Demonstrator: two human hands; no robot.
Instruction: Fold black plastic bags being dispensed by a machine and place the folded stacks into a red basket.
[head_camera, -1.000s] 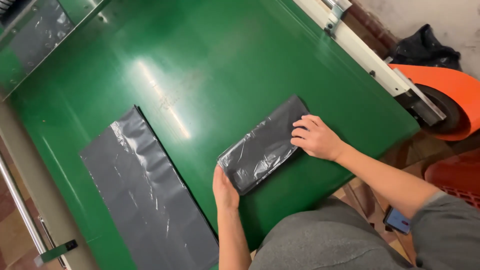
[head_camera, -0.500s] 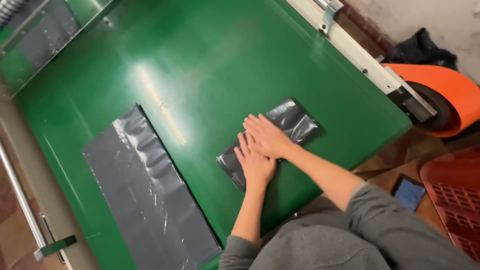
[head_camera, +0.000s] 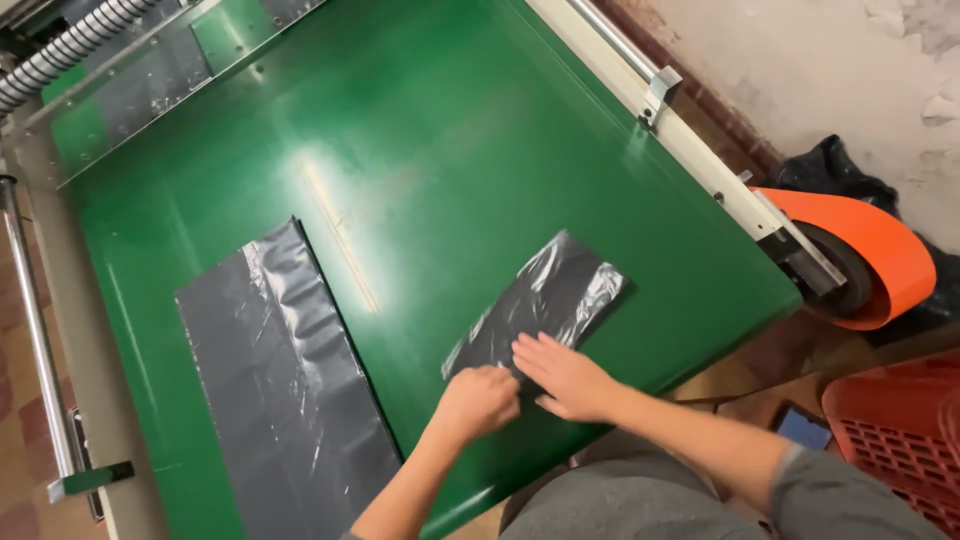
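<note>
Folded black bag (head_camera: 540, 305): a small dark plastic packet lying flat on the green surface (head_camera: 450, 150), close to its near edge, in front of the person. Both hands sit on its near end. Left hand (head_camera: 478, 400) is curled, fingers bunched and pressing or pinching the packet's near corner; whether plastic is actually gripped between the fingers cannot be told. Right hand (head_camera: 565, 378) lies flat, fingers spread and pointing toward the left hand, palm down on the plastic. The two hands nearly touch.

Handling note: judged from this pose, the fold goes best with the flat right palm holding the layers down while the left works the corner; slick film slides easily, so pressure should stay even and trapped air be smoothed toward the open far end.

Long axis runs diagonally, from the near-left end under the hands up to the far-right end, which points toward the orange roll (head_camera: 870, 255) at the surface's right edge.

Farther left, well apart, a long flat black bag (head_camera: 285, 390) lies unfolded.
</note>
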